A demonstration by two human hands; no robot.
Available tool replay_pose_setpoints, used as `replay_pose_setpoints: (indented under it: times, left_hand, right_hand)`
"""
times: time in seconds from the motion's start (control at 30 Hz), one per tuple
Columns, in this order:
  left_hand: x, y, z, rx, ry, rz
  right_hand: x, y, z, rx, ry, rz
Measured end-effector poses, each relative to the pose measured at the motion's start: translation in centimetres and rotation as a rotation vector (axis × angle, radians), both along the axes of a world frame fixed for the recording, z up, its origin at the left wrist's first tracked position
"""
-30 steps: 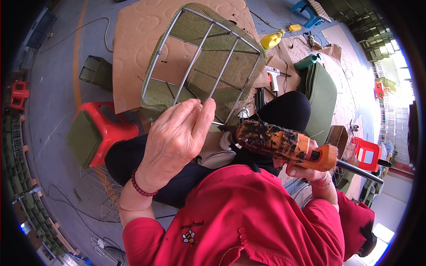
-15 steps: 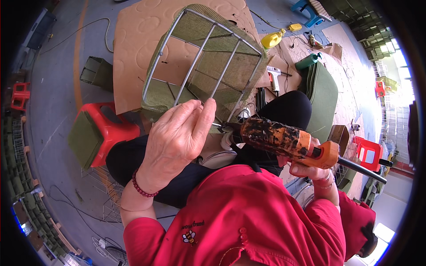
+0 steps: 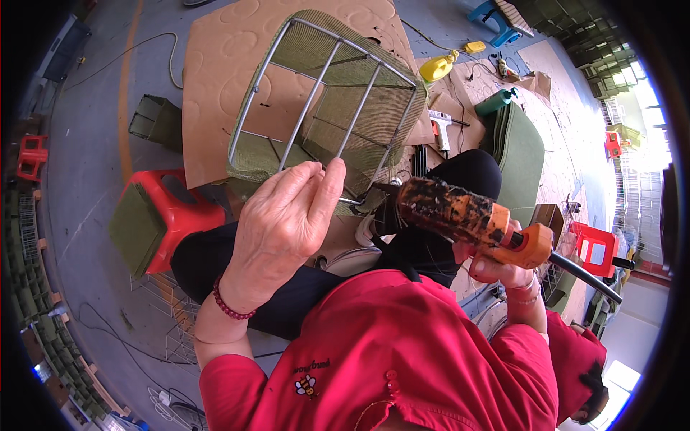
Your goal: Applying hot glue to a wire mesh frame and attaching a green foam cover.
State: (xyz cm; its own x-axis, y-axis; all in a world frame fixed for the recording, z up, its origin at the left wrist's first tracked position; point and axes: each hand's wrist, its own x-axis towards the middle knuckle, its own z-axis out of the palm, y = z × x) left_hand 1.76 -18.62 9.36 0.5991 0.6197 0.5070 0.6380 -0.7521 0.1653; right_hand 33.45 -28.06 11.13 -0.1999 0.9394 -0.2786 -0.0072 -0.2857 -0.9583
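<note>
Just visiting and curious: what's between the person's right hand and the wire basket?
The black-smeared orange tool: in the head view, the right hand grips it, and its front end points toward the green-lined wire basket.

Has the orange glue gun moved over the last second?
Yes. The orange glue gun has shifted slightly rightward and up in the picture; its front end is now closer to the white glue gun, which hasn't moved.

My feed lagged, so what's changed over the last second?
The orange glue gun, in the right hand, moved rightward and slightly up in the picture. The green mesh basket shifted slightly. Nothing was grasped or released; the left hand still grips the basket.
</note>
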Motion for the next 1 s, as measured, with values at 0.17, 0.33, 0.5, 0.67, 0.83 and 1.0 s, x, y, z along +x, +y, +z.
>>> replay_pose_setpoints:
  times: [0.17, 0.33, 0.5, 0.67, 0.83, 1.0]
  left_hand:
    - [0.0, 0.0, 0.0, 0.000, 0.003, -0.005]
    - [0.1, 0.0, 0.0, -0.003, -0.002, -0.007]
    - [0.0, 0.0, 0.0, -0.010, 0.002, -0.003]
    - [0.1, 0.0, 0.0, -0.011, 0.001, -0.006]
    - [0.0, 0.0, 0.1, -0.010, -0.006, 0.000]
    - [0.0, 0.1, 0.1, -0.006, -0.001, -0.010]
  right_hand:
    - [0.0, 0.0, 0.2, -0.039, 0.014, -0.016]
    - [-0.3, -0.2, -0.1, -0.073, 0.048, -0.138]
    - [0.3, 0.3, -0.1, 0.039, -0.038, -0.023]
    - [0.6, 0.6, -0.2, 0.034, -0.106, -0.016]
    - [0.7, 1.0, -0.5, 0.012, -0.095, -0.042]
    - [0.7, 1.3, -0.4, 0.023, -0.074, -0.098]
